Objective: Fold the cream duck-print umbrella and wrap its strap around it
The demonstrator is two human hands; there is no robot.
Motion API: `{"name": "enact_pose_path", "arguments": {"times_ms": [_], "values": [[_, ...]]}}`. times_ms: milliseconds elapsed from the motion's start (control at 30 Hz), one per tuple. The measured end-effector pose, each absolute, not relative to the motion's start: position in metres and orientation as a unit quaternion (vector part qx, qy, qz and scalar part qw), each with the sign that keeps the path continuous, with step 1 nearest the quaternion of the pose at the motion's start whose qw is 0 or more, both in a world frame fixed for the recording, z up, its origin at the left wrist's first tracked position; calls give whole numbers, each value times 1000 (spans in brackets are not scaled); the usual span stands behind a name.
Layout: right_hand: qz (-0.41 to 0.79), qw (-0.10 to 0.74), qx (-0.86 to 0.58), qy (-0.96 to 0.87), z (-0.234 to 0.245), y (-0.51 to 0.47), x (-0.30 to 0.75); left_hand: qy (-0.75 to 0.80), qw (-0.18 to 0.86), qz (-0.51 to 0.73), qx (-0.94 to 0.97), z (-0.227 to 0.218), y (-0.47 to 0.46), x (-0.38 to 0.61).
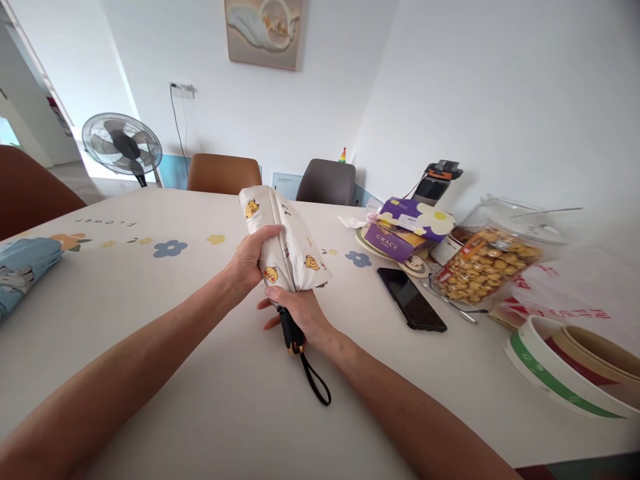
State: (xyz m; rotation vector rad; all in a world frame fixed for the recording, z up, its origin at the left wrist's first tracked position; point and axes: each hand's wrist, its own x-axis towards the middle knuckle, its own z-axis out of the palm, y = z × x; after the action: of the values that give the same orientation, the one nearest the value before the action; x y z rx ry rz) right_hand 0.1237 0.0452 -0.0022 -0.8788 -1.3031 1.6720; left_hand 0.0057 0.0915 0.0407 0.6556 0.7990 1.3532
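Note:
A folded umbrella (283,233) with white cloth and yellow duck prints is held over the table in front of me, tilted, its black handle (291,330) pointing toward me. A black wrist strap (316,383) dangles from the handle's end. My left hand (253,257) is closed around the cloth on the left side, thumb lying across the front. Lower down, my right hand (300,310) grips the umbrella where cloth meets handle, some fingertips showing on the left of the shaft. The cloth's lower right edge flares out a little.
A blue folded cloth item (30,267) lies at the table's left edge. To the right are a black phone (413,299), purple tissue boxes (400,230), a jar of snacks (487,260) and tape rolls (575,367). Chairs (223,173) and a fan (123,143) stand beyond the white table (200,393).

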Motion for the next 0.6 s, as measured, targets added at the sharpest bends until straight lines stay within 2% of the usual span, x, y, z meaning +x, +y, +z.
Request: {"name": "enact_pose_path", "arguments": {"times_ms": [167, 367, 433, 533, 600], "values": [[746, 298, -314, -506, 2, 36, 125, 350, 703, 542, 300, 41, 92, 3], [692, 365, -399, -478, -8, 31, 112, 388, 686, 502, 356, 33, 97, 2], [679, 381, -435, -453, -11, 34, 109, 450, 619, 502, 404, 29, 99, 2], [691, 390, -483, -370, -10, 41, 109, 576, 428, 508, 477, 28, 100, 4], [728, 384, -479, -305, -7, 45, 111, 606, 309, 488, 546, 29, 96, 9]]}}
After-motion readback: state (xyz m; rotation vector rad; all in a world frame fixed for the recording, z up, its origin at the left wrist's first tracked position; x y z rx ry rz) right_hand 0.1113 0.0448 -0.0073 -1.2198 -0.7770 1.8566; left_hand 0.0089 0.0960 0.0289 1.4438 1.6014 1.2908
